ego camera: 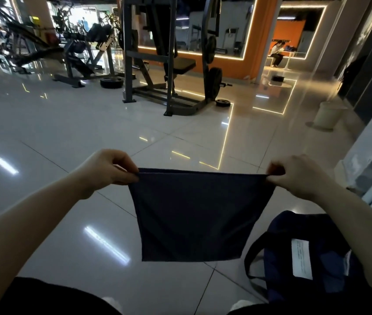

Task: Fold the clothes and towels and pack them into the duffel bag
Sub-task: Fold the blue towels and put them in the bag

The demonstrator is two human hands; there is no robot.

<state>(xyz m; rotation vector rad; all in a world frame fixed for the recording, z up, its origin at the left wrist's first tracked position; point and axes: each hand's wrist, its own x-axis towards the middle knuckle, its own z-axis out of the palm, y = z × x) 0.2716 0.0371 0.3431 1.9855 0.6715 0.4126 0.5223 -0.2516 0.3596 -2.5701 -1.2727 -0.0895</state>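
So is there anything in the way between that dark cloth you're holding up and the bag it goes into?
Nothing visible. The dark cloth hangs in the air, pinched at its top corners by the left hand and right hand. The duffel bag sits on the floor just below and to the right.

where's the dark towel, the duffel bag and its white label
dark towel (194,214), head view, middle of the hanging cloth
duffel bag (294,226), head view, dark top panel
white label (301,258), head view, centre of the label

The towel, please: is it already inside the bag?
No, both hands hold the towel up in the air, left of the bag.
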